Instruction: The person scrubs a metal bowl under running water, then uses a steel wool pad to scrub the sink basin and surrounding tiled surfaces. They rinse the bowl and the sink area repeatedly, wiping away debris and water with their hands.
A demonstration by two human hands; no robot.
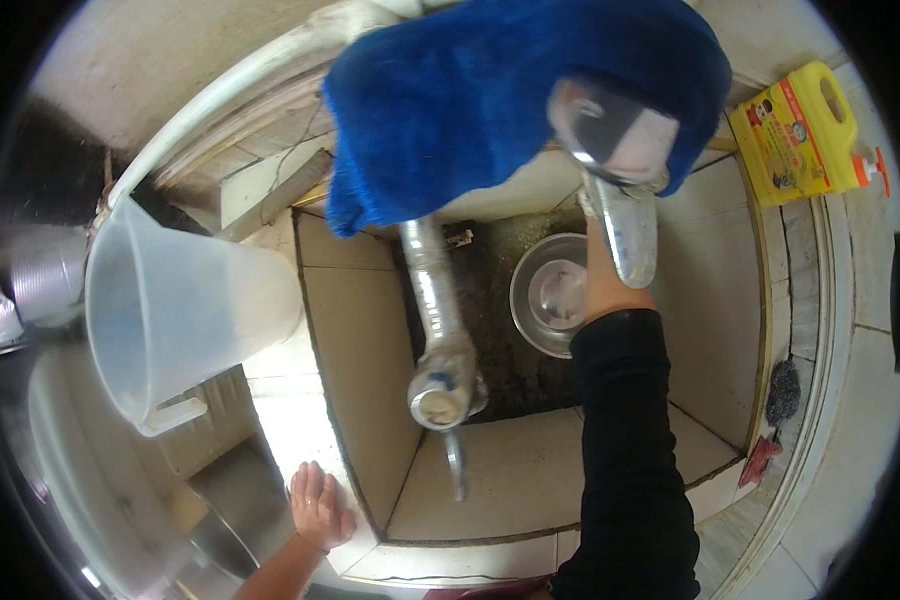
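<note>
My left hand (319, 506) rests palm down on the tiled left rim of a deep tiled sink (487, 480), holding nothing. My right arm, in a black sleeve (626, 420), reaches down into the sink. A chrome tap lever (630, 240) covers most of my right hand, so its grip cannot be told. Beside my right wrist a stainless steel bowl (517, 307) sits on the dark sink bottom. A blue towel (450, 112) drapes over the fittings above the sink. Left of the bowl, a metal tap (435, 300) juts out over the basin.
A translucent plastic pitcher (202, 300) is on the left rim. At the far right corner is a yellow jug (787, 135) with a red pump. Steel wool (782, 394) and a red scrap (760, 461) lie on the right ledge. A white hose (195, 112) curves behind.
</note>
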